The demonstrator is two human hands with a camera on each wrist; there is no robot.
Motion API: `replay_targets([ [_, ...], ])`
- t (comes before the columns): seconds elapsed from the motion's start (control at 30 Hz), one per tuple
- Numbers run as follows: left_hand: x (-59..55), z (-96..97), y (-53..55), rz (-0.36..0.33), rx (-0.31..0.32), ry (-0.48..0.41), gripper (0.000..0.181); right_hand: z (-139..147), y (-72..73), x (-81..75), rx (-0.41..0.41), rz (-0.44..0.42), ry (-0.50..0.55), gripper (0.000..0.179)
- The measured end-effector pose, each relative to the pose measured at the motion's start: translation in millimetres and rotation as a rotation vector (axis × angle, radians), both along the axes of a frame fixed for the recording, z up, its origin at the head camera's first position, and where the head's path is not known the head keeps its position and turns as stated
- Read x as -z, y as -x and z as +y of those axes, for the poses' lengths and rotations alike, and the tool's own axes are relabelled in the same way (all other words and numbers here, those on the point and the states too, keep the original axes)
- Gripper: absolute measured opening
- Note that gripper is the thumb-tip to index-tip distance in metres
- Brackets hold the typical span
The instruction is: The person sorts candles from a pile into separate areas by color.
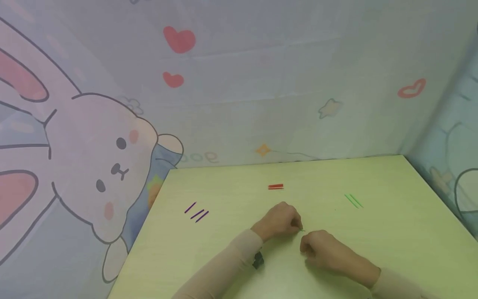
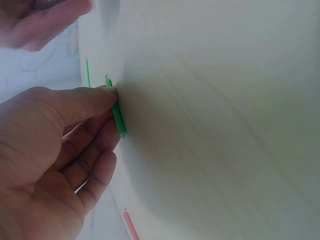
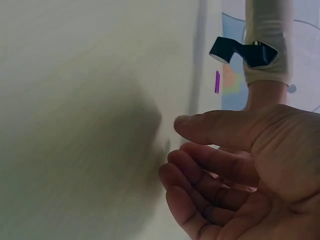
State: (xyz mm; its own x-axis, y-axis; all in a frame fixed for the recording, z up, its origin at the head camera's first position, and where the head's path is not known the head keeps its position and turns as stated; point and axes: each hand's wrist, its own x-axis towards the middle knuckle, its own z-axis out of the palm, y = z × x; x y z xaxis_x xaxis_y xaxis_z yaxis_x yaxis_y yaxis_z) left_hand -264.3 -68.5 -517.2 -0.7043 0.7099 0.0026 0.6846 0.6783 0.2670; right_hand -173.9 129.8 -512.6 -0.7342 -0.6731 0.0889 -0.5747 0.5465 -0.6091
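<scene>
In the left wrist view, my left hand [image 2: 75, 125] pinches a thin green candle [image 2: 118, 117] between thumb and fingers, close to the tabletop. A short pale wick sticks out at one end. Only a sliver of that candle shows in the head view, at the fingertips of the left hand [image 1: 280, 220]. My right hand [image 1: 328, 251] is just to its right, apart from the candle. In the right wrist view, the right hand [image 3: 225, 175] has loosely bent fingers, its thumb stands away from them, and nothing is held.
Two green candles [image 1: 351, 201] lie at the right of the table [image 1: 392, 249]. Red candles [image 1: 275, 185] lie side by side toward the back middle. Three purple candles [image 1: 196, 214] lie at the left. A printed cloth wall [image 1: 239, 120] rises behind the table.
</scene>
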Motion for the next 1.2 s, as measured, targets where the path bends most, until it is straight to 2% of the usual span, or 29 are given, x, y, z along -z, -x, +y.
replay_targets([
  [0.17,-1.1,-1.3,0.9,0.019,0.021,0.010,0.006,-4,-4.9,9.1,0.009,0.014,-0.041,0.033],
  [0.3,-2.6,-2.7,3.3,0.032,0.030,0.029,0.008,-8,-5.9,9.7,0.018,0.029,-0.056,0.043],
  [0.53,-3.4,-1.4,5.9,0.054,0.068,0.095,0.007,-10,-6.9,8.4,0.029,0.043,-0.072,0.031],
  [0.73,-2.2,4.2,6.7,0.072,0.107,0.120,0.008,-7,-8.8,9.9,0.044,0.049,-0.069,0.032],
  [1.2,-26.6,17.2,21.5,0.173,0.134,0.086,0.012,-8,-8.8,10.1,0.057,0.047,-0.083,0.032],
])
